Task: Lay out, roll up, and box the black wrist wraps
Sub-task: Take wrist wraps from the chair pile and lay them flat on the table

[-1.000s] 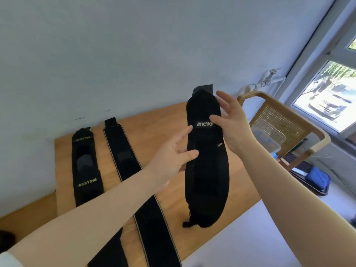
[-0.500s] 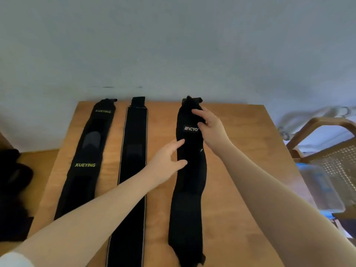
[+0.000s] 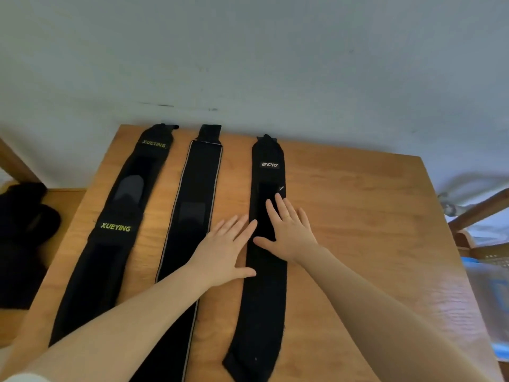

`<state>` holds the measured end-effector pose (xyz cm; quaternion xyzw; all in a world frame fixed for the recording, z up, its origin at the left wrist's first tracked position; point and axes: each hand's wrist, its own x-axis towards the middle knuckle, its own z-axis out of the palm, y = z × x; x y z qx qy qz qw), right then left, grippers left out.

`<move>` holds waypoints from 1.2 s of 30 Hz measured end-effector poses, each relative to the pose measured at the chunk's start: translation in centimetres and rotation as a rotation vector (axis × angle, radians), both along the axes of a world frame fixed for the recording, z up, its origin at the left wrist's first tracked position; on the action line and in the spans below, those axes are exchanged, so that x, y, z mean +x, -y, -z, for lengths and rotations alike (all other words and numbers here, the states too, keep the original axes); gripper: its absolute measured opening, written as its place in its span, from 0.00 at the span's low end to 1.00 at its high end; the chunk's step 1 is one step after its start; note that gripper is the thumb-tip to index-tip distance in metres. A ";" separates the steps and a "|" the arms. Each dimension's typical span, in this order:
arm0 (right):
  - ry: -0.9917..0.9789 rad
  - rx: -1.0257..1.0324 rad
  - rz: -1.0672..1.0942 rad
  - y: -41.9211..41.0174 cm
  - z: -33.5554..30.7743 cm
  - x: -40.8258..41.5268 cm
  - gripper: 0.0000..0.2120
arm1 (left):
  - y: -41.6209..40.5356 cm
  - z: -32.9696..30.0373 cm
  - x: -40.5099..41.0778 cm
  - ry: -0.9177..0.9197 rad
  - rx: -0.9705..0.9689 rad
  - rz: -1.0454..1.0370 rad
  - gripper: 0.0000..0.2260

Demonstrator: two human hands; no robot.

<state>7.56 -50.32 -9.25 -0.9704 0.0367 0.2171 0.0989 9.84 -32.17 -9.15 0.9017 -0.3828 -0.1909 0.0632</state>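
Observation:
Three black wrist wraps lie lengthwise side by side on the wooden table (image 3: 358, 216). The left wrap (image 3: 121, 213) carries yellow XUEYING lettering. The middle wrap (image 3: 192, 188) has pale edge stripes. The right wrap (image 3: 268, 293) has a small white logo near its far end. My right hand (image 3: 286, 230) lies flat on the right wrap with straight fingers. My left hand (image 3: 223, 252) is flat too, on the table between the middle and right wraps, its thumb and fingertips touching the right wrap's left edge.
A dark bundle (image 3: 24, 230) sits on a lower wooden surface at the left. A wooden chair (image 3: 479, 210) with a clear plastic box (image 3: 487, 299) on it stands at the right. A pale wall runs behind the table.
The right wrap has gone from being held up in the air to lying straight on the table. Both hands have let go of it and now press flat on it.

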 end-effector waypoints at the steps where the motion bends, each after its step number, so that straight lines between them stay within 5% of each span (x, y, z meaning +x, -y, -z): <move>1: 0.008 -0.012 -0.011 -0.3 0.0 0.8 0.42 | -0.1 0.0 0.2 0.015 -0.017 0.002 0.42; 18: -0.037 0.042 -0.010 -5.6 -0.9 0.1 0.40 | -0.8 -2.7 0.1 0.126 0.235 0.149 0.47; 24: 0.243 0.061 0.036 -7.7 -2.5 -8.9 0.30 | -4.4 -2.3 -3.8 0.166 0.097 0.132 0.44; 31: -0.176 -0.173 0.000 -11.0 -1.6 -13.7 0.54 | -7.8 -1.1 -7.4 0.133 0.240 0.247 0.51; 34: -0.118 -0.257 0.000 -13.0 -2.7 -13.5 0.51 | -8.4 -1.9 -7.7 0.106 0.139 0.218 0.50; 36: 0.067 -0.168 0.027 -15.0 -3.3 -14.1 0.40 | -9.6 -2.9 -8.0 0.088 -0.006 0.172 0.43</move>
